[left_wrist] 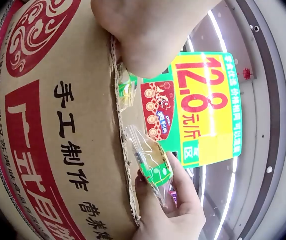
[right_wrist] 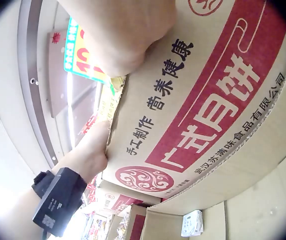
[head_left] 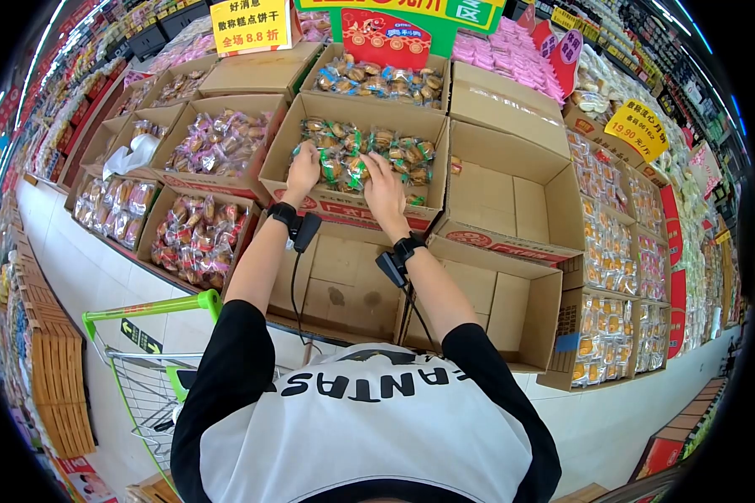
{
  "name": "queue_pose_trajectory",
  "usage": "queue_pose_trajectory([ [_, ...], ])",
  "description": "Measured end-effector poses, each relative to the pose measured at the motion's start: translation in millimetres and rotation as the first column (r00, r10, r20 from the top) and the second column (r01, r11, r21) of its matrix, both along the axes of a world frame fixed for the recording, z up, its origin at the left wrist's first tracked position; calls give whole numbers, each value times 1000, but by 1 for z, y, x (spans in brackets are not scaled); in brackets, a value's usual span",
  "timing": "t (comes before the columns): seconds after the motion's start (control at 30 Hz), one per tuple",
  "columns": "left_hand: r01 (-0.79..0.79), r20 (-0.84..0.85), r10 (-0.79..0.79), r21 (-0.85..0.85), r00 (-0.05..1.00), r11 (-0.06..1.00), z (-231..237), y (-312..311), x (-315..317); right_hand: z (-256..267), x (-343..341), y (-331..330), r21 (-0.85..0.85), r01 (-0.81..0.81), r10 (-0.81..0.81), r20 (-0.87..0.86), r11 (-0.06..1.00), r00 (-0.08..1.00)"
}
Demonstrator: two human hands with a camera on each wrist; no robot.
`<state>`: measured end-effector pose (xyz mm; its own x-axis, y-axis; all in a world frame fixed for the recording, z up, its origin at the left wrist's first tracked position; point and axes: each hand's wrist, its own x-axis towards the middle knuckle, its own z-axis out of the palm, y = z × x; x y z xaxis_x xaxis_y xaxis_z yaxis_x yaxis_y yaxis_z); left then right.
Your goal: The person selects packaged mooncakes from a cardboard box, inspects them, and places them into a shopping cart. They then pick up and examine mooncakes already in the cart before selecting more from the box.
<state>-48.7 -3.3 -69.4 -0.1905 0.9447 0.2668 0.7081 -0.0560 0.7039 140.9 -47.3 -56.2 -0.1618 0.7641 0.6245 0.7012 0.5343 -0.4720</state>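
A cardboard box [head_left: 281, 159] holds many clear-wrapped pastries [head_left: 411, 155] with green labels. My right hand [head_left: 384, 191] reaches over its front wall; in the left wrist view its thumb and fingers pinch one wrapped pastry [left_wrist: 160, 172] in a clear packet with a green label. Beside it, my left hand [head_left: 304, 174] reaches into the left part of the same box, over the pastries. Its heel shows large at the top of the left wrist view, by another green-labelled packet [left_wrist: 127, 91]. I cannot tell whether the left fingers hold anything.
Boxes of pink-wrapped pastries [head_left: 222, 138] and red-labelled pastries [head_left: 200, 239] stand to the left. Near my body are low cardboard boxes [head_left: 348, 277] with bare bottoms. A green-handled shopping cart [head_left: 151, 310] stands at left. Price signs [head_left: 252, 25] rise behind.
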Motion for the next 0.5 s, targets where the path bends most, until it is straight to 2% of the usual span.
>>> queue_pose_trajectory([
  [0.23,53,48,-59,106,997,993,-11,7,-7,6,2,-3,-44,-29,32,60,999,998],
  [0.3,-4,70,-9,182,998,983,-9,7,-6,6,1,-3,-66,-17,22,66,998,998],
  [0.33,-4,69,-9,182,998,983,-5,5,-3,6,1,-3,-87,-5,11,73,996,997],
  [0.4,-38,341,23,38,940,999,4,0,2,5,1,-3,-104,3,5,80,995,997],
  [0.5,-31,292,10,66,956,997,-1,3,-2,2,0,-2,-119,8,1,77,993,997],
])
